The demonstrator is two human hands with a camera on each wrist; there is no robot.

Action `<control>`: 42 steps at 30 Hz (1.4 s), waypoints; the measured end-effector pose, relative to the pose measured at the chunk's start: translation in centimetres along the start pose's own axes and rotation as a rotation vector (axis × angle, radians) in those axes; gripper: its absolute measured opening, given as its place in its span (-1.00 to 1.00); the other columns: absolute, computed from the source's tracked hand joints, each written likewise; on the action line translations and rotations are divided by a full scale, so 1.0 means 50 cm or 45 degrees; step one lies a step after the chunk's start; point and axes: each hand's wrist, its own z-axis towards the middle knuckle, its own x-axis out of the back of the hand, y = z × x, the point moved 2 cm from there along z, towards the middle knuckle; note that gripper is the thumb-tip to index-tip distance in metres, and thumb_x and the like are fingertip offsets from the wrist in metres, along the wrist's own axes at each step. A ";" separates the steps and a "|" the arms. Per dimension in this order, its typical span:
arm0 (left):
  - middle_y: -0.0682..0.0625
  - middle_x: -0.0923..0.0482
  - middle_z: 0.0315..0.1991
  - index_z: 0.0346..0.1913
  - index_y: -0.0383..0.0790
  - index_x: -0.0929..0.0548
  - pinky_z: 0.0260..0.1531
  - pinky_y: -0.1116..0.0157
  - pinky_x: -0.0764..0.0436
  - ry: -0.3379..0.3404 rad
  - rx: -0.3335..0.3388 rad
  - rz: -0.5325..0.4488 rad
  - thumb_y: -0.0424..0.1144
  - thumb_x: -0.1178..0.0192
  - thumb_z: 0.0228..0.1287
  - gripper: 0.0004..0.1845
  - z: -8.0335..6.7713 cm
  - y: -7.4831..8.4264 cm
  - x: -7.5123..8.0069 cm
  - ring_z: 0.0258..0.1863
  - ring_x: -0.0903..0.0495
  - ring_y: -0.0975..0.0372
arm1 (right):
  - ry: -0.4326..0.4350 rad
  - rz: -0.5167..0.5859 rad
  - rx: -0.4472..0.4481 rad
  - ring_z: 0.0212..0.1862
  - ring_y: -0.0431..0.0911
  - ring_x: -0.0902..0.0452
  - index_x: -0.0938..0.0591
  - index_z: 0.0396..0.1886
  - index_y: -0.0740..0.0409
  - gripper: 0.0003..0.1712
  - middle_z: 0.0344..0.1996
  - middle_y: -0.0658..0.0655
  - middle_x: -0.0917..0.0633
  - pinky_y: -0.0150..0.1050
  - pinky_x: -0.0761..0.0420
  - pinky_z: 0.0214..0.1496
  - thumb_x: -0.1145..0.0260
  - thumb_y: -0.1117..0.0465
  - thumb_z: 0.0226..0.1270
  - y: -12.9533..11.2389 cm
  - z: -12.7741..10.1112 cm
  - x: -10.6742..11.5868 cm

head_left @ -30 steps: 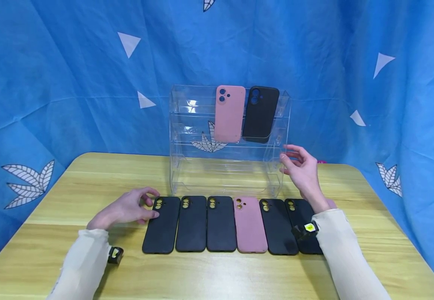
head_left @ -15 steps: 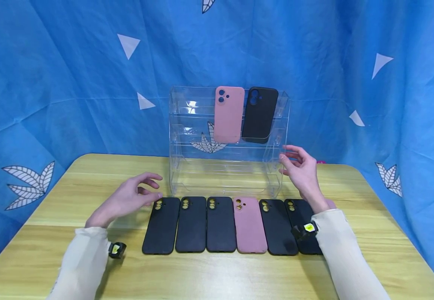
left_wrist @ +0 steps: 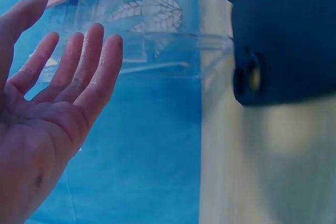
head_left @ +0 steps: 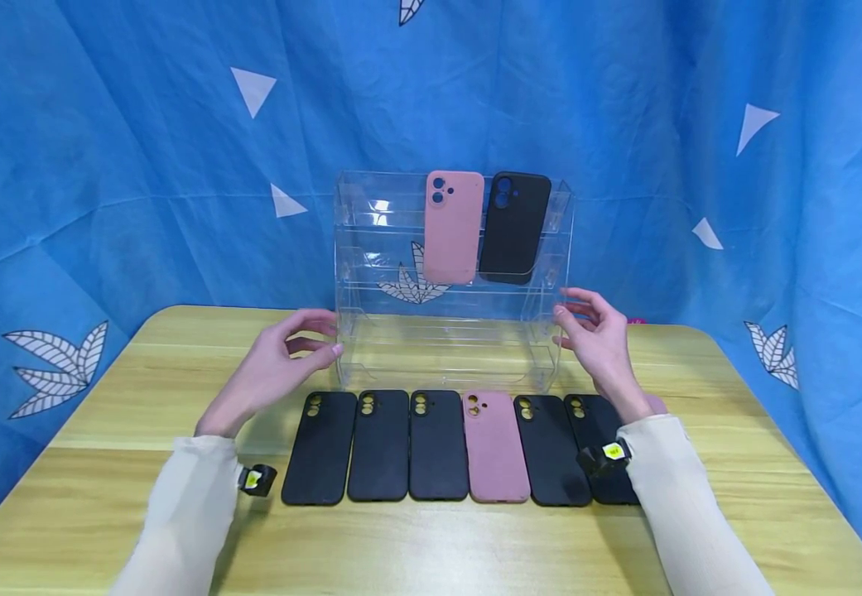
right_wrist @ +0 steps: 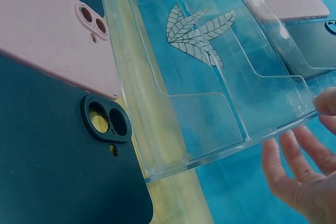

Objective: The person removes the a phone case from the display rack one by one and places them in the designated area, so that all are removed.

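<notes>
A clear acrylic tiered rack point(head_left: 449, 352) stands at the back of the wooden table point(head_left: 103, 488). A pink phone case point(head_left: 453, 228) and a black case point(head_left: 514, 225) lean on its top tier. My left hand point(head_left: 281, 364) hovers open at the rack's left side, fingertips close to its edge; contact is unclear. In the left wrist view the palm point(left_wrist: 58, 114) faces the rack point(left_wrist: 157, 51). My right hand point(head_left: 598, 339) is open by the rack's right side, its fingers point(right_wrist: 304, 177) just off the rack's corner point(right_wrist: 252, 124). Neither hand holds anything.
A row of cases lies flat in front of the rack: several black ones point(head_left: 378, 447) and one pink point(head_left: 493, 447). My right wrist covers part of the rightmost black case point(head_left: 594, 422). A blue patterned cloth point(head_left: 140, 165) hangs behind.
My left hand lifted off the leftmost black case and moved up and right to the rack's left side. The right hand stayed where it was.
</notes>
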 end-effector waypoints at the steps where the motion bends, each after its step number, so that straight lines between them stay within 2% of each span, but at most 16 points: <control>1: -0.10 -0.55 0.25 0.36 0.00 -0.49 0.02 0.24 -0.71 0.005 -0.012 -0.003 0.00 -0.32 0.40 -0.46 0.004 0.005 -0.002 0.14 -0.65 0.05 | 0.001 -0.005 -0.001 0.00 -0.24 -0.64 -0.46 0.40 0.22 -0.47 0.07 0.03 -0.61 -0.38 -0.77 -0.17 -0.22 0.09 0.56 0.000 0.000 0.000; 6: -0.09 -0.56 0.25 0.35 0.07 -0.50 0.13 0.13 -0.67 0.016 -0.057 -0.042 0.01 -0.32 0.40 -0.49 0.024 0.034 -0.017 0.15 -0.64 0.07 | 0.000 -0.015 -0.005 -0.04 -0.31 -0.62 -0.45 0.41 0.22 -0.46 0.11 0.09 -0.60 -0.39 -0.76 -0.18 -0.22 0.09 0.57 0.001 0.000 0.001; 12: -0.05 -0.59 0.22 0.33 0.10 -0.52 0.12 0.03 -0.69 0.037 -0.102 -0.085 0.01 -0.32 0.40 -0.51 0.051 0.067 -0.033 0.14 -0.66 0.09 | 0.000 -0.015 -0.006 -0.03 -0.30 -0.62 -0.46 0.40 0.19 -0.48 0.13 0.12 -0.60 -0.37 -0.77 -0.16 -0.21 0.08 0.57 0.001 0.001 0.000; 22: -0.01 -0.60 0.20 0.35 0.11 -0.51 0.11 0.01 -0.70 0.082 -0.172 -0.119 0.00 -0.33 0.39 -0.49 0.079 0.102 -0.051 0.13 -0.68 0.09 | -0.007 -0.016 -0.011 -0.05 -0.32 -0.63 -0.46 0.40 0.19 -0.48 0.17 0.21 -0.60 -0.37 -0.77 -0.17 -0.22 0.09 0.56 -0.002 0.003 0.000; 29: -0.05 -0.60 0.20 0.36 0.09 -0.50 0.09 0.02 -0.71 0.158 -0.218 -0.148 0.00 -0.32 0.40 -0.48 0.099 0.117 -0.063 0.14 -0.66 0.08 | 0.000 -0.011 -0.015 -0.06 -0.35 -0.63 -0.46 0.39 0.20 -0.48 0.16 0.17 -0.60 -0.38 -0.77 -0.17 -0.23 0.09 0.56 0.001 0.003 0.000; 37: -0.08 -0.60 0.21 0.34 0.09 -0.52 0.08 0.04 -0.69 0.231 -0.281 -0.213 -0.04 -0.31 0.41 -0.51 0.126 0.139 -0.077 0.15 -0.66 0.08 | -0.008 -0.007 -0.013 0.00 -0.25 -0.65 -0.45 0.40 0.19 -0.47 0.24 0.28 -0.57 -0.39 -0.76 -0.15 -0.21 0.08 0.57 0.002 0.002 -0.001; 42: -0.07 -0.60 0.21 0.36 0.07 -0.51 0.12 0.05 -0.69 0.254 -0.302 -0.211 -0.05 -0.30 0.42 -0.51 0.143 0.152 -0.087 0.16 -0.66 0.09 | -0.009 0.002 -0.008 0.01 -0.22 -0.66 -0.45 0.41 0.20 -0.47 0.18 0.20 -0.59 -0.38 -0.77 -0.15 -0.21 0.08 0.57 0.003 0.002 -0.001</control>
